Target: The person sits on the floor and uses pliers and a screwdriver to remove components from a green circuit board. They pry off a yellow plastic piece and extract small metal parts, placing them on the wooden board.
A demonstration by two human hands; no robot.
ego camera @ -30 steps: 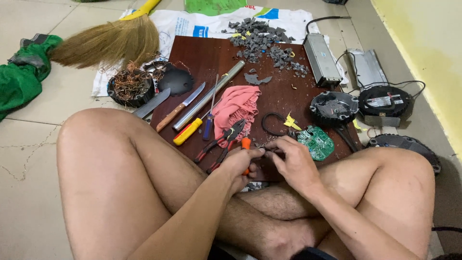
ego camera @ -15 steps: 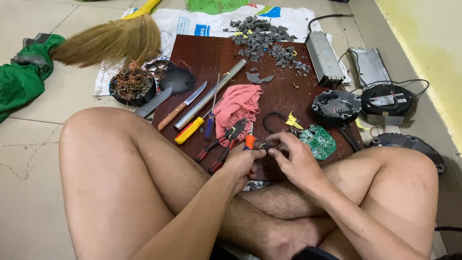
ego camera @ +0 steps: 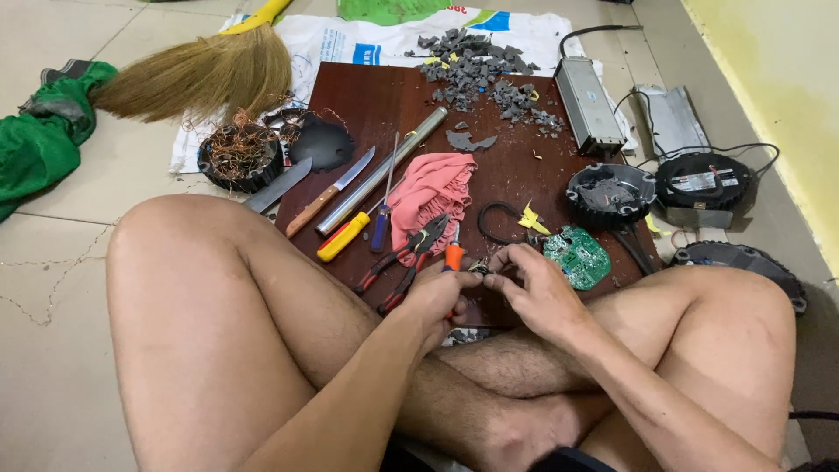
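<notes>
I sit cross-legged before a dark red wooden board. My left hand grips an orange-handled tool, its tip meeting a small metal part that my right hand pinches between thumb and fingers. Both hands hover over the board's near edge. Red-handled pliers lie just left of my left hand, beside a pink cloth. A green round circuit board rests right of my right hand.
On the board lie a knife, a metal tube, a yellow-handled screwdriver, a blue screwdriver and grey broken bits. A copper wire coil, a broom, green cloth and black round housings surround it.
My hands stay at the board's near edge, working the small part; the fingers shift slightly. Nothing else has moved.
</notes>
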